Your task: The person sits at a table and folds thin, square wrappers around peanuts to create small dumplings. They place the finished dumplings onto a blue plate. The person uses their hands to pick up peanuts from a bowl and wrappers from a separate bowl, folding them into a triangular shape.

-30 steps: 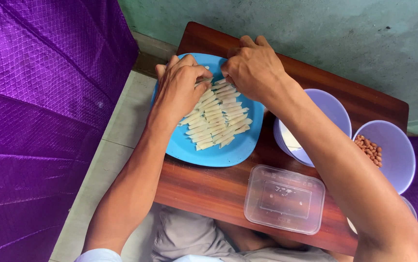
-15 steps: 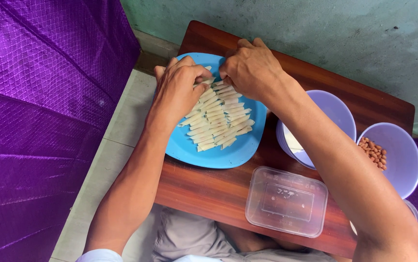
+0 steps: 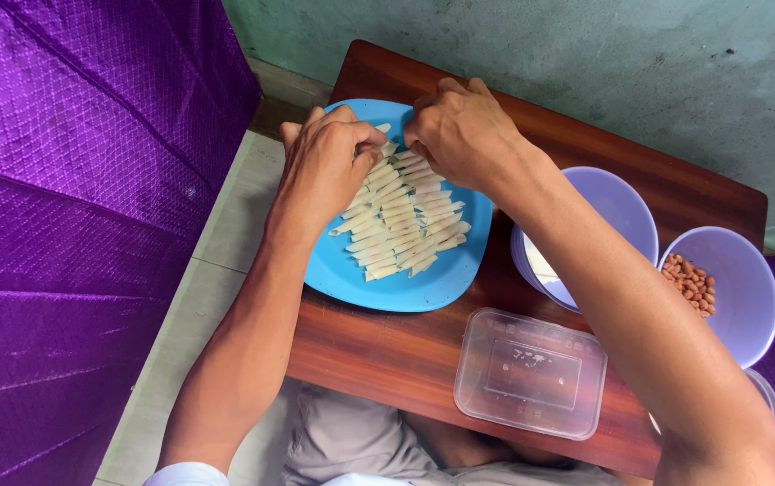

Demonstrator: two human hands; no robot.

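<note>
Pasta tubes (image 3: 401, 220) stay lined up on the blue plate (image 3: 441, 286) near the tabletop's far-left corner, left hand (image 3: 329, 166) and right hand (image 3: 464, 135) still pinching pieces.

Pale penne pieces (image 3: 401, 225) lie in rows on the blue plate (image 3: 441, 283).

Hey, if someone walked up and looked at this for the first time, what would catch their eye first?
Probably the bright blue plate on the wooden table, covered with neat rows of pale pasta tubes, with the left hand and right hand pinching pieces at its far edge. Next, the vivid purple cloth filling the left side, and to the right two lilac bowls, one holding peanuts.
</note>
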